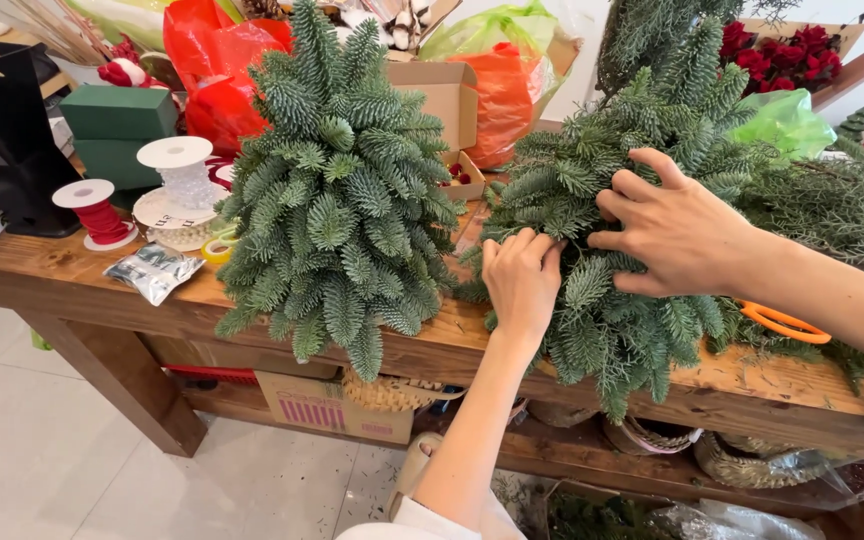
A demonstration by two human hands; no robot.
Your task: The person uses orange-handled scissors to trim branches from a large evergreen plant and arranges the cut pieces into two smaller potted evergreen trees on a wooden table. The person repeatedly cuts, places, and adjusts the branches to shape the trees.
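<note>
Both your hands were on the dense green fir-branch bundle [602, 290] lying at the front edge of the wooden surface [82, 270]. Your left hand [520, 280] pressed flat on the bundle's near side, fingers together, tips tucked into the needles. Your right hand [667, 230] lay spread over its top, fingers curled into the sprigs. Can't tell if either pinched a sprig. A second cone-shaped fir bundle [337, 190] stood left of the first bundle, apart. Orange-handled scissors [782, 322] lay just right of it, under your right forearm.
</note>
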